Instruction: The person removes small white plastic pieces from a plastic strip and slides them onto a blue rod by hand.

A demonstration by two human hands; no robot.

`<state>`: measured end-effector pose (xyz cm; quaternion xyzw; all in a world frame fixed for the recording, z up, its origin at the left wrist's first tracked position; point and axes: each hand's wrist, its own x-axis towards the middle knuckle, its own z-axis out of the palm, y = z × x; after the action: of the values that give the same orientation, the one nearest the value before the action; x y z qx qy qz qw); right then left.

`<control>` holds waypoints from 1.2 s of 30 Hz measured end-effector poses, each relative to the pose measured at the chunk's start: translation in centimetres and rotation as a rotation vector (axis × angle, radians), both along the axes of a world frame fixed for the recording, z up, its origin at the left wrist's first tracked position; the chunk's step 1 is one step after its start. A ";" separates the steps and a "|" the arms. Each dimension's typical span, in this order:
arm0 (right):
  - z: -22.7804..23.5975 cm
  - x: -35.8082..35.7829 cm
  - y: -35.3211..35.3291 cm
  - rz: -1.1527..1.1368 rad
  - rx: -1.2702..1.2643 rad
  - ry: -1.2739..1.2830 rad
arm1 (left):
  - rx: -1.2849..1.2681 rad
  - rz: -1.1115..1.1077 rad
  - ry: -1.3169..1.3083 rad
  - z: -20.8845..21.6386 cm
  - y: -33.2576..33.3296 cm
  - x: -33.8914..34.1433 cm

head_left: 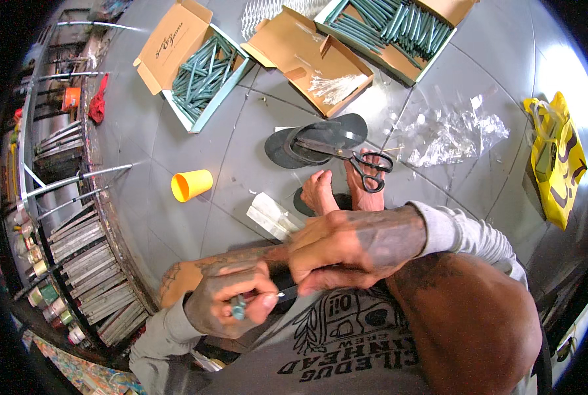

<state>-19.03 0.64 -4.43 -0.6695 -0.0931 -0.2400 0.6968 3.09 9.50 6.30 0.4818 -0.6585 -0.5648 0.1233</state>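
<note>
My left hand (238,299) is closed around a slim teal stick (238,307), whose end shows between the fingers. A small pale tip (280,294) pokes out beside the left fingertips. Close to it on the right, my right hand (346,247) is bent over with its fingers pinched together; what they hold is hidden. Both hands are above my lap. Beyond them, black-handled scissors (366,172) lie across a dark flip-flop (317,141) and against my bare foot. A white paper-like strip (271,216) lies on the floor just past my right hand.
Open boxes of teal sticks stand far left (236,68) and far right (409,70). Between them, a cardboard box (320,99) holds thin white pieces. Crumpled clear plastic (452,135), a yellow bag (557,161) and a tipped yellow cup (192,185) lie around. A rack (83,263) lines the left.
</note>
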 end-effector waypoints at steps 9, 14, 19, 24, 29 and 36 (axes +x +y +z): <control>-1.9 -5.1 -1.0 -0.070 0.027 0.321 | 0.096 0.485 0.131 0.5 5.0 11.5; 2.0 -0.3 -4.0 -0.522 -0.009 0.321 | -0.064 0.046 -0.144 2.7 -4.0 8.2; 4.0 3.5 -4.8 -0.493 -0.316 0.316 | -0.121 -0.105 -0.289 3.4 -7.8 6.2; 5.8 3.6 -4.1 -0.424 -0.121 0.372 | -0.030 0.005 -0.069 2.0 -7.7 5.5; 7.2 2.1 -1.9 -0.569 0.481 0.324 | -0.197 0.365 0.432 1.5 -6.7 4.3; 7.4 1.5 -1.1 -0.366 0.754 0.095 | -0.453 0.383 0.274 1.9 -6.2 2.2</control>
<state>-17.57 -0.46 2.94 -0.3836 0.1538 -0.3461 0.8423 5.34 3.32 8.19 0.4767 -0.6421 -0.4300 0.4191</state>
